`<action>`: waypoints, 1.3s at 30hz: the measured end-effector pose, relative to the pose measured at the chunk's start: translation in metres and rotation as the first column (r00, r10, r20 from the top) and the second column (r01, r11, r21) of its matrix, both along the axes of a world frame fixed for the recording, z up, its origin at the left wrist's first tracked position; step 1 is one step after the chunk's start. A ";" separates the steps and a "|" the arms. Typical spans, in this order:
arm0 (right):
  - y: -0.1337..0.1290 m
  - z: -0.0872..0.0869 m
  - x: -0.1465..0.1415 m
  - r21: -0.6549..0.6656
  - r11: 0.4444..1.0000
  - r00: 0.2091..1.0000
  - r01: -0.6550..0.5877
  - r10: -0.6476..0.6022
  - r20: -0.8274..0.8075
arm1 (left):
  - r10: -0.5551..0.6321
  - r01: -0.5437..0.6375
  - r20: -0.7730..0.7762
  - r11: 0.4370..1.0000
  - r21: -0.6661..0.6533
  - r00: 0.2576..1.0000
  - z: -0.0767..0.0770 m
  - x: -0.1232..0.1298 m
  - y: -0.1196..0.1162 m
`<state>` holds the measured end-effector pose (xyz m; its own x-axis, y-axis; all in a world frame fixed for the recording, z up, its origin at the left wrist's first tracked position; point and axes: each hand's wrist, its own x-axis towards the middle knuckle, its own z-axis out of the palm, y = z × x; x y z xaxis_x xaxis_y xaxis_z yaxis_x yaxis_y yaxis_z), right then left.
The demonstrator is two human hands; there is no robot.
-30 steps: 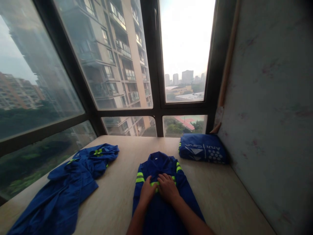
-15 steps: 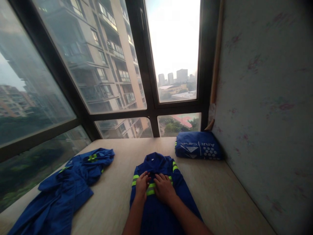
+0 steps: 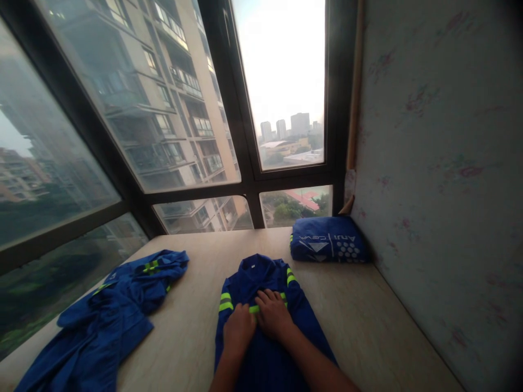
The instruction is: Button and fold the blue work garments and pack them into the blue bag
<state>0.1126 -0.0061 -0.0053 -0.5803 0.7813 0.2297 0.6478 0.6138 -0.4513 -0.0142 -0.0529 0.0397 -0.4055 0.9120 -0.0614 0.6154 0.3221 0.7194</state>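
A blue long-sleeved work jacket [image 3: 259, 280] with yellow-green reflective bands lies front up, its collar toward the window. My left hand [image 3: 239, 329] is closed at the middle of the chest, knuckles up, gripping the jacket's front beside the reflective band. Just right of it, my right hand [image 3: 274, 316] rests on the chest with its fingers bent and slightly apart over the cloth. The tips of my left fingers are hidden, so the exact fold they hold does not show.
A crumpled blue garment [image 3: 114, 310] with similar bands lies on the left of the pale surface [image 3: 183, 321]. At the back right sits a folded blue bundle [image 3: 329, 239] with white lettering, close to the patterned wall [image 3: 429, 190]. Dark-framed windows [image 3: 249, 190] border the far and left sides.
My left hand has turned knuckles up and closed its fingers, coming slightly toward me. My right hand has stayed almost in place. The whole view has shifted a little.
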 end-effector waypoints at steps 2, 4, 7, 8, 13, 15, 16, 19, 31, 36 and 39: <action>0.000 0.000 0.000 -0.007 1.000 1.000 0.004 -0.004 -0.002 | -0.138 0.150 -0.223 0.988 0.038 0.965 -0.006 -0.001 -0.019; 0.000 -0.001 0.000 -0.007 1.000 1.000 0.002 -0.002 -0.009 | -0.237 0.308 -0.462 0.947 0.085 0.855 -0.020 -0.014 -0.037; 0.000 -0.001 0.000 0.003 1.000 1.000 0.001 -0.001 -0.026 | -0.260 0.429 -0.641 0.895 0.120 0.722 -0.054 -0.050 -0.061; -0.001 -0.001 0.000 0.005 1.000 1.000 0.002 -0.002 -0.029 | -0.266 0.453 -0.674 0.884 0.113 0.689 -0.066 -0.062 -0.066; -0.002 -0.004 -0.001 0.028 0.999 0.998 0.030 -0.029 -0.048 | -0.279 0.472 -0.717 0.878 0.080 0.639 -0.103 -0.088 -0.077; -0.003 -0.005 -0.003 0.068 0.997 0.996 0.043 -0.038 -0.079 | -0.273 0.469 -0.714 0.879 0.088 0.645 -0.103 -0.084 -0.076; -0.003 -0.006 -0.003 0.095 0.995 0.995 0.041 -0.032 -0.099 | -0.264 0.470 -0.715 0.877 0.101 0.647 -0.102 -0.082 -0.076; -0.005 -0.004 -0.003 0.183 0.983 0.983 0.009 0.024 -0.180 | -0.207 0.477 -0.724 0.859 0.188 0.658 -0.095 -0.077 -0.079; -0.035 -0.018 0.169 0.125 0.966 0.968 -0.225 0.237 -0.086 | -0.122 0.463 -0.639 0.792 0.398 0.759 -0.077 -0.097 -0.115; -0.040 -0.014 0.194 0.047 0.942 0.941 -0.331 0.326 0.094 | -0.311 0.709 -0.800 0.678 0.192 0.513 -0.066 -0.113 -0.120; -0.036 -0.005 0.188 0.000 0.930 0.923 -0.369 0.366 0.122 | -0.403 0.755 -0.831 0.655 0.030 0.383 -0.051 -0.121 -0.121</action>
<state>0.3001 -0.0421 -0.0100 -0.8496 0.5036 0.1567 0.4227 0.8278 -0.3689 -0.1355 -0.1739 -0.0112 0.5002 0.8005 0.3302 0.8620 -0.4964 -0.1023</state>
